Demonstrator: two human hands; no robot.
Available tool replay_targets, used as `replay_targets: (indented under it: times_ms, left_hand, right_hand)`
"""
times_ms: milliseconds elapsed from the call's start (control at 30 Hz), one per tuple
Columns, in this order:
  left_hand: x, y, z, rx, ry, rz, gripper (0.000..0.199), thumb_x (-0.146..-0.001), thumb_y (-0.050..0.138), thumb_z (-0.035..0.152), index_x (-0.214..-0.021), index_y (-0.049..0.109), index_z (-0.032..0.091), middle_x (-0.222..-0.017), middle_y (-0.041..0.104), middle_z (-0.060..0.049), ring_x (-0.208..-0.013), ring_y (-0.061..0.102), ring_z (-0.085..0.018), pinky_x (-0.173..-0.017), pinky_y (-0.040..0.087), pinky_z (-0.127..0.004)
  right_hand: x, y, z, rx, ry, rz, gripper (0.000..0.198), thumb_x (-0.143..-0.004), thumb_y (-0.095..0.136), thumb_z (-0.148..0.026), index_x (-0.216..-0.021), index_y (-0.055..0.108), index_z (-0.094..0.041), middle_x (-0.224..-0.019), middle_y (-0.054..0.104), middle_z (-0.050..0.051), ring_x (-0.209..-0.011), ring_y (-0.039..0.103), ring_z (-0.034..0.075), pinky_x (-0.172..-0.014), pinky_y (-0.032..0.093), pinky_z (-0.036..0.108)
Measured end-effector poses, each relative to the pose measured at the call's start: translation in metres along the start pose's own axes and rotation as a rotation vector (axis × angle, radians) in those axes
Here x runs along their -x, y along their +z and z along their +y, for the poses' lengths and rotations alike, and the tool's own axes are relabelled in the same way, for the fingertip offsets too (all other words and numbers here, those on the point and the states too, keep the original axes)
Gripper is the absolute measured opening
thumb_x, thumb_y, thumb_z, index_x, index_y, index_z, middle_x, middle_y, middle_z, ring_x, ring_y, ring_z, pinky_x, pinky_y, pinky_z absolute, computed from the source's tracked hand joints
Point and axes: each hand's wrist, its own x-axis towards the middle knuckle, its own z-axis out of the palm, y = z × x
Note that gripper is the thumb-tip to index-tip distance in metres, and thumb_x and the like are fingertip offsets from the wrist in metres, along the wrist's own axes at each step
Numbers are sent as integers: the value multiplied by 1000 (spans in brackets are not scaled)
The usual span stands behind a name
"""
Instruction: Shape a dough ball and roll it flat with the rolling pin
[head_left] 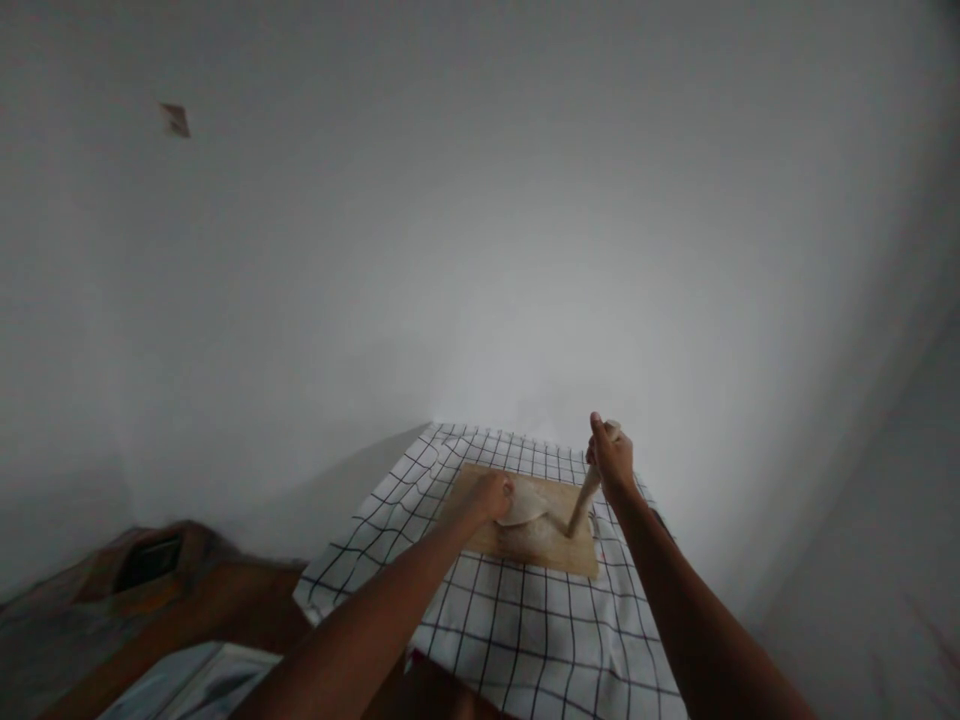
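My left hand (493, 495) is closed at the edge of a flat, pale piece of dough (526, 505). The dough lies on a wooden board (577, 560), and the board's surface near it looks dusted with white flour. Raised above the board's right side, my right hand (611, 458) is wrapped round a slim, pale rolling pin (583, 502). The pin is tilted, with its lower end on or just over the board and its top end poking out of my fist. Its outline is slightly soft, and my fingers hide its upper part.
Under the board is a white cloth with a black grid (517, 610), draped over a table against a pale wall (525, 250). A dark-fronted box-like object (154, 560) stands at the lower left. A light-coloured item (202, 680) lies at the bottom edge.
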Motion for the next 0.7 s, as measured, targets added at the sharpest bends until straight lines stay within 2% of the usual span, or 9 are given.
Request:
replay_targets:
  times_ms: [133, 233, 300, 400, 567, 700]
  left_hand:
    - [3, 3, 5, -31, 51, -91, 30, -78, 63, 17, -107, 74, 17, -108, 75, -8, -101, 67, -23, -89, 50, -31]
    - [15, 2, 10, -172, 248, -46, 25, -84, 59, 19, -105, 74, 20, -118, 71, -7, -114, 61, -23, -101, 44, -34]
    - [27, 1, 13, -294, 389, -24, 29, -86, 54, 14, -107, 73, 20, -129, 67, -6, -123, 54, -24, -108, 39, -38]
    - [44, 0, 14, -399, 516, -52, 36, -87, 50, 8, -116, 69, 19, -132, 65, -6, -125, 51, -25, -109, 37, -41]
    - [54, 5, 11, -378, 569, -63, 42, -91, 45, 6, -124, 65, 22, -135, 64, -2, -127, 51, -21, -111, 37, -38]
    - [59, 9, 10, -380, 566, -51, 44, -95, 43, 10, -134, 58, 19, -140, 61, -7, -129, 52, -21, -111, 38, -37]
  right_hand:
    - [3, -5, 4, 33, -30, -40, 55, -79, 65, -70, -63, 45, -22, -47, 47, -6, -39, 44, 9, -37, 36, 20]
    - [5, -7, 3, 34, -24, -36, 56, -79, 65, -71, -63, 44, -22, -47, 46, -7, -39, 45, 9, -38, 37, 20]
    - [8, -8, 2, 36, -25, -44, 56, -79, 65, -71, -62, 43, -22, -47, 46, -7, -39, 45, 9, -38, 37, 20]
    - [10, -9, 2, 24, -17, -57, 56, -79, 65, -70, -61, 43, -22, -47, 46, -6, -40, 45, 9, -38, 38, 21]
    - [11, -7, 4, 4, -6, -48, 55, -77, 68, -70, -62, 44, -22, -48, 47, -6, -40, 44, 9, -38, 36, 20]
    - [8, 7, 4, -60, 4, -57, 55, -75, 70, -69, -66, 43, -22, -48, 45, -8, -39, 42, 8, -37, 36, 20]
